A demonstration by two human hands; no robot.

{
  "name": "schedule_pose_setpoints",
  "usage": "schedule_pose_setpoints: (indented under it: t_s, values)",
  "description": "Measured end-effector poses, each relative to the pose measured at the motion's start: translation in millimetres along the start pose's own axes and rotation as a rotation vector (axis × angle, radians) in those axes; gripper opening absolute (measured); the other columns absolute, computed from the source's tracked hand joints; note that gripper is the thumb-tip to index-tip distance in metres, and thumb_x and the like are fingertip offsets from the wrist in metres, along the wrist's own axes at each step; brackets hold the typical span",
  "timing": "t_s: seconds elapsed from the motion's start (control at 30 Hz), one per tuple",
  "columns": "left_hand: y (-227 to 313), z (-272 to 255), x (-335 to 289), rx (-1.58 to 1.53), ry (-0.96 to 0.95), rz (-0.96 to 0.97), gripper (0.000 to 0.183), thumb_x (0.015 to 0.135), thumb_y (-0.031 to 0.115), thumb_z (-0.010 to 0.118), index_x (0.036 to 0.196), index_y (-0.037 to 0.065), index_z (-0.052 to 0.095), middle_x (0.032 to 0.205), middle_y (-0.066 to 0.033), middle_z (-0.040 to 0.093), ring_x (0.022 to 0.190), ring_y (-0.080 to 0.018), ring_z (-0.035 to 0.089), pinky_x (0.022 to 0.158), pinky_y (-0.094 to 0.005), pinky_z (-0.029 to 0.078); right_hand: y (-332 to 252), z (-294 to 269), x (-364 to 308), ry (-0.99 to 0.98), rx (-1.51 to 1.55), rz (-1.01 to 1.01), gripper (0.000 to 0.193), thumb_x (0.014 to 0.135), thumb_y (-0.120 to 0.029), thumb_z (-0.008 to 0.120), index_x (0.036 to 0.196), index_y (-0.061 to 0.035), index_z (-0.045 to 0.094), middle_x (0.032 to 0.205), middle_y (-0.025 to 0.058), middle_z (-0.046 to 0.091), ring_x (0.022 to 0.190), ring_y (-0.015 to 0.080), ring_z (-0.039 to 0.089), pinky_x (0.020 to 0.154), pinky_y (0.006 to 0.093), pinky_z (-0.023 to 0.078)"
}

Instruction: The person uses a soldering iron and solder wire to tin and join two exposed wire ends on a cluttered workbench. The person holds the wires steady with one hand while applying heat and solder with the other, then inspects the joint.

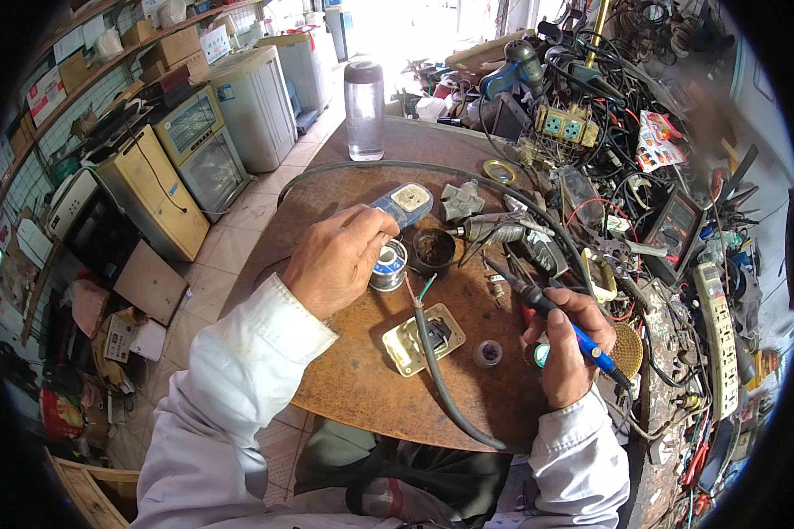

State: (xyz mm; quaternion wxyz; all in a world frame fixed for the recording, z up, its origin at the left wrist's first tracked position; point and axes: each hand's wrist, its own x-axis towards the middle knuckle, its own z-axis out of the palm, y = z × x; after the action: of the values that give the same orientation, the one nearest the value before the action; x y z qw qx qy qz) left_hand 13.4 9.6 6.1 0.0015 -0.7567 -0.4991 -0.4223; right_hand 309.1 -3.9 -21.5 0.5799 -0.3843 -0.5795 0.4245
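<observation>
Sleeves (234, 366), soldering iron (598, 352) in right grip (566, 357)

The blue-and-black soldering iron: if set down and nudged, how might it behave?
The soldering iron would probably roll, as its barrel looks round. It seems fairly light, being slim and held in the right hand alone.

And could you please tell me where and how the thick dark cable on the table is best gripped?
Probably pinch the cable across its sheath, just short of where the thin coloured wires fan out, coming from the left. The sheath is round and thick, the wires look bendable, and the right hand holds the soldering iron on the right.
</observation>
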Motion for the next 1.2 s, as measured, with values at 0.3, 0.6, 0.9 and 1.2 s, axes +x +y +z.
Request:
schedule_pose_setpoints:
  t_s: [0.3,0.6,0.9,1.2]
  values:
    - [-4.0,-1.9,40.2,-0.046,-0.295,-0.007,0.013,0.079,0.006,0.075,0.088,-0.002,0.070,0.081,-0.0135,0.066,0.072,-0.0271,0.067,0.064,-0.0351,0.051,-0.8,0.1,1.9,-0.019,0.042,0.024,0.026,0.092,-0.014,0.063,0.111,0.0050,0.063,0.078,0.0076,0.066,0.068,0.0111,0.062,0.064,0.0245,0.048]
    - [-2.8,16.0,55.6,0.089,-0.487,-0.080,0.014,0.078,0.011,0.075,0.087,0.000,0.073,0.082,-0.0148,0.068,0.076,-0.0296,0.068,0.068,-0.0393,0.052,2.5,-1.3,1.7,-0.004,-0.016,-0.002,0.030,0.092,-0.018,0.063,0.108,0.0065,0.062,0.085,0.0127,0.067,0.063,0.0145,0.062,0.060,0.0282,0.051]
    - [-6.7,20.5,51.0,0.153,-0.515,-0.040,0.012,0.079,0.013,0.075,0.086,0.003,0.073,0.084,-0.0139,0.068,0.080,-0.0314,0.067,0.072,-0.0430,0.051,-1.5,-1.6,1.9,-0.004,-0.002,0.006,0.029,0.092,-0.018,0.062,0.108,0.0054,0.062,0.084,0.0128,0.067,0.064,0.0144,0.062,0.061,0.0281,0.051]
    - [-19.6,25.2,50.4,0.082,-0.518,-0.099,0.013,0.084,0.014,0.071,0.086,0.002,0.072,0.084,-0.0151,0.069,0.080,-0.0311,0.067,0.073,-0.0423,0.051,-4.0,-1.3,1.3,0.004,-0.004,0.016,0.030,0.091,-0.019,0.063,0.109,0.0057,0.062,0.087,0.0123,0.067,0.064,0.0143,0.062,0.061,0.0284,0.052]
